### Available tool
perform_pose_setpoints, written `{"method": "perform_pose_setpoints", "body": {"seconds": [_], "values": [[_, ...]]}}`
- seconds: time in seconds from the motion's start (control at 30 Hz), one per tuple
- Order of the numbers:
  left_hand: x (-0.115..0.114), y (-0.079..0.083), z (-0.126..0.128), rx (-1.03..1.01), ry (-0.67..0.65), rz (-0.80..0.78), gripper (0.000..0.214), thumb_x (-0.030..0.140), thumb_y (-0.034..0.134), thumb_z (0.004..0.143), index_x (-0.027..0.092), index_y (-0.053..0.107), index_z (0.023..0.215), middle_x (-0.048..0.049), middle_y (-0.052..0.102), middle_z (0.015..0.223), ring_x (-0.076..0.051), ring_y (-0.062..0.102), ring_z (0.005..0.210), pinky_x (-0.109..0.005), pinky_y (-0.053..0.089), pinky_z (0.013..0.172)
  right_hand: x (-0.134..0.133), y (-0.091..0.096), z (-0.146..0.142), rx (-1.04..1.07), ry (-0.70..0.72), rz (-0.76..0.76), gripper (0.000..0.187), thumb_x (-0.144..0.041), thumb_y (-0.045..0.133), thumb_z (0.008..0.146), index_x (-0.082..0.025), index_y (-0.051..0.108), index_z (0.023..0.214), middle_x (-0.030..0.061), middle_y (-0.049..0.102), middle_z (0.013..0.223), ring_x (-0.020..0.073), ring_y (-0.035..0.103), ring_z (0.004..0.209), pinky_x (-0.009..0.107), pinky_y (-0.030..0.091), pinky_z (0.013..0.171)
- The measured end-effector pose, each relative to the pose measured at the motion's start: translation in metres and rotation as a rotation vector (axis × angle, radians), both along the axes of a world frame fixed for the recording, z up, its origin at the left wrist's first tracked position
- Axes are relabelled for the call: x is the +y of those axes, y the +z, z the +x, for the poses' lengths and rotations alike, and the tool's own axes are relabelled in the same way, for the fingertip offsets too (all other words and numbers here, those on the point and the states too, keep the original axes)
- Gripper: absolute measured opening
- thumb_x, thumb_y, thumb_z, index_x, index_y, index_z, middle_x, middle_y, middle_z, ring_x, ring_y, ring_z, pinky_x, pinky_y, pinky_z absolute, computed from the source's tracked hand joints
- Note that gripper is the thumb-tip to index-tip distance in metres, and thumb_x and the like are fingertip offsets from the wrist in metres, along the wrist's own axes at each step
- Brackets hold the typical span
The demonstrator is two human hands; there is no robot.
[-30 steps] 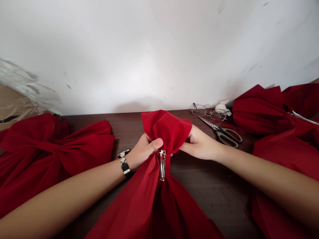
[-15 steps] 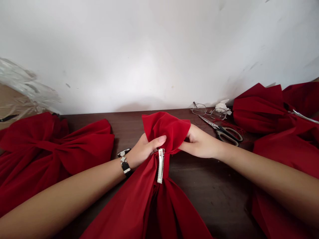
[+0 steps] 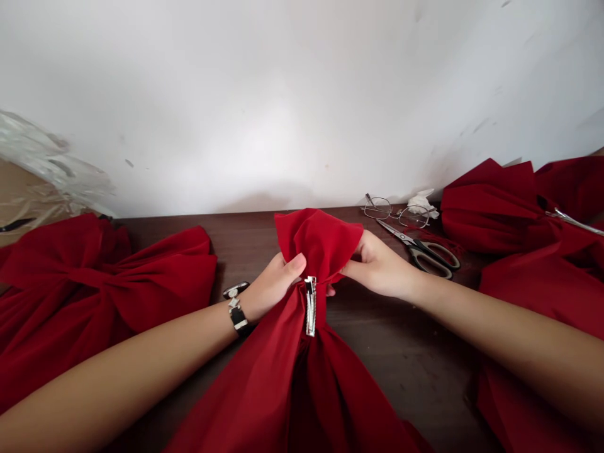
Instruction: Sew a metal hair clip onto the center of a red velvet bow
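A large red fabric bow (image 3: 316,242) hangs upright between my hands at the middle of the view, its wide lower folds spreading toward me. On its gathered centre sits a silver metal hair clip (image 3: 311,307), lying lengthwise. My left hand (image 3: 276,282) grips the bow from the left, thumb on the front beside the top of the clip, other fingers behind the cloth. At the right edge of the upper loop, my right hand (image 3: 380,267) holds the fabric, its fingers mostly hidden behind it.
Another red bow (image 3: 89,274) lies on the left of the dark table (image 3: 377,352). Scissors (image 3: 419,247), eyeglasses (image 3: 399,211) and a crumpled tissue (image 3: 422,202) lie at the back right. More red bows (image 3: 491,207) are heaped at the right. Clear plastic wrap (image 3: 47,157) sits far left.
The bow and clip have shifted slightly right, and the clip has turned so its metal catches more light. My left thumb has slid back a little to the left.
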State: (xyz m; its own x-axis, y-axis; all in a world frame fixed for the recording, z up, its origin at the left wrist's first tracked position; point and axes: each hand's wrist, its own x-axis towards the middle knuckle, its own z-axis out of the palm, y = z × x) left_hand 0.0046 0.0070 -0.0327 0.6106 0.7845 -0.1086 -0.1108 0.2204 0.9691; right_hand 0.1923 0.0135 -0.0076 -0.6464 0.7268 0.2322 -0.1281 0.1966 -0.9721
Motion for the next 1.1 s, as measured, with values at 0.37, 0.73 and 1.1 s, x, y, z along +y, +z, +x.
{"method": "perform_pose_setpoints", "body": {"seconds": [0.37, 0.73, 1.1], "values": [[0.004, 0.007, -0.001, 0.171, -0.207, 0.255, 0.035, 0.038, 0.065, 0.083, 0.013, 0.066, 0.107, -0.0093, 0.07, 0.097, -0.019, 0.063, 0.086, -0.029, 0.048, 0.081, 0.012, 0.011, 0.016, -0.205, -0.217, 0.336, 0.014, -0.024, 0.062, 0.086, -0.014, 0.064, 0.077, 0.0017, 0.065, 0.069, 0.0132, 0.061, 0.067, 0.024, 0.053, 0.063], [0.007, 0.003, -0.002, 0.132, -0.197, 0.316, 0.034, 0.034, 0.065, 0.084, 0.016, 0.066, 0.112, -0.0097, 0.07, 0.107, -0.019, 0.062, 0.092, -0.029, 0.045, 0.086, 0.015, 0.014, 0.022, -0.194, -0.202, 0.582, 0.015, 0.0, 0.051, 0.077, -0.015, 0.055, 0.077, 0.0001, 0.06, 0.075, 0.0103, 0.057, 0.066, 0.022, 0.052, 0.065], [0.008, 0.002, -0.003, 0.039, -0.25, 0.234, 0.034, 0.036, 0.068, 0.08, 0.013, 0.068, 0.106, -0.0146, 0.068, 0.116, -0.028, 0.062, 0.11, -0.036, 0.047, 0.094, 0.011, 0.013, 0.018, -0.062, -0.077, 0.277, 0.014, -0.017, 0.064, 0.084, -0.015, 0.056, 0.073, -0.0015, 0.06, 0.066, 0.0079, 0.057, 0.057, 0.018, 0.049, 0.057]]}}
